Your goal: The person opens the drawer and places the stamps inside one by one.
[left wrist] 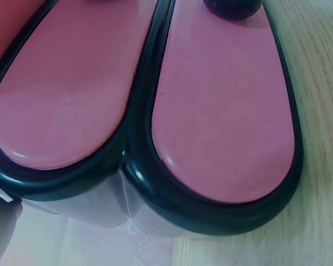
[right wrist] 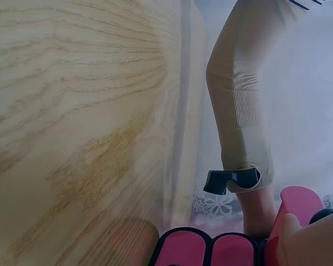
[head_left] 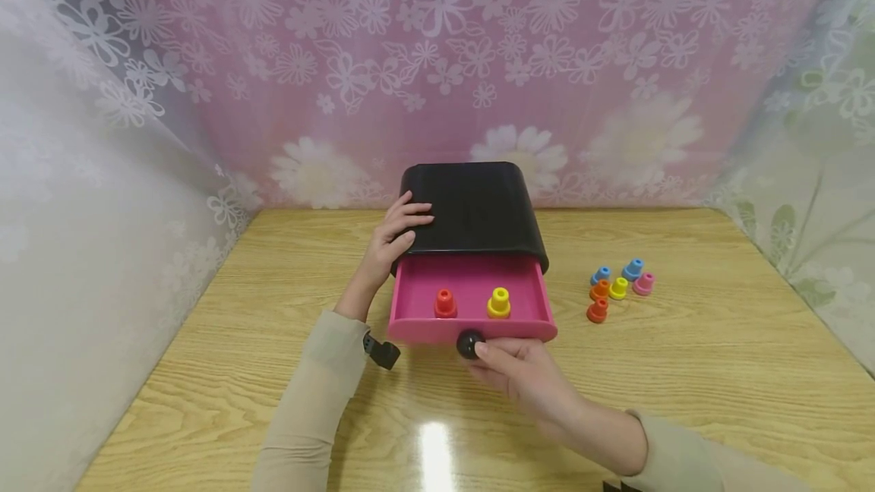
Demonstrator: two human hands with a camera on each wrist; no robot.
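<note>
A black drawer cabinet (head_left: 472,203) stands on the table with its top pink drawer (head_left: 472,330) pulled out. Inside that drawer sit a red peg (head_left: 446,304) and a yellow peg (head_left: 500,303), both upright. My right hand (head_left: 529,378) pinches the round black knob (head_left: 469,345) at the drawer's front. On the cabinet's upper left edge rests my left hand (head_left: 396,238), its fingers lying over the top. Below, the left wrist view shows two closed pink drawer fronts (left wrist: 225,105) in black frames.
Several loose pegs lie to the cabinet's right: blue (head_left: 634,269), pink (head_left: 644,284), yellow (head_left: 618,288) and orange-red (head_left: 598,310) among them. Flowered curtains (head_left: 437,59) enclose the wooden table (head_left: 239,370) at the back and sides.
</note>
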